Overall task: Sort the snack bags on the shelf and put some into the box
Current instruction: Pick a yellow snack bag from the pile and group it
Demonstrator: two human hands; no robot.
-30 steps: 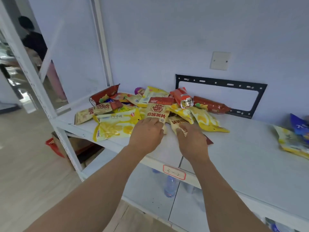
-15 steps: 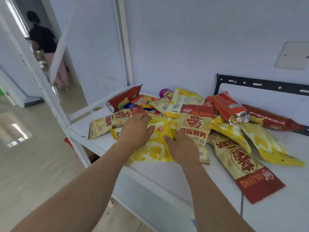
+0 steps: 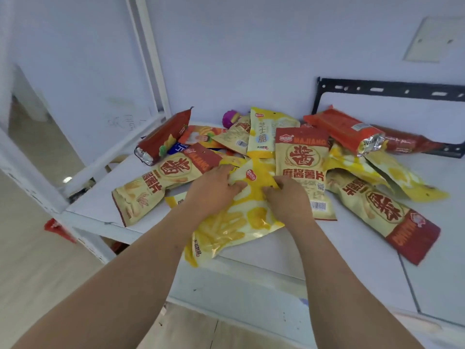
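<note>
A heap of snack bags lies on the white shelf. Both my hands are on a large yellow chip bag at the front of the heap, its lower end hanging over the shelf edge. My left hand grips its upper left part with curled fingers. My right hand pinches its upper right part. Beige and red bags lie to the left, behind my right hand and to the right. Red bags and yellow bags sit further back. No box is clearly in view.
A white upright post and the white wall stand behind the pile. A black metal bracket is fixed to the wall at the right. The shelf's front left corner is close to my left arm, with a red object below it.
My view has moved closer to the pile. Both hands left the beige and red bags, shifted left and took hold of the big yellow bag, which has slid toward the shelf's front edge.
</note>
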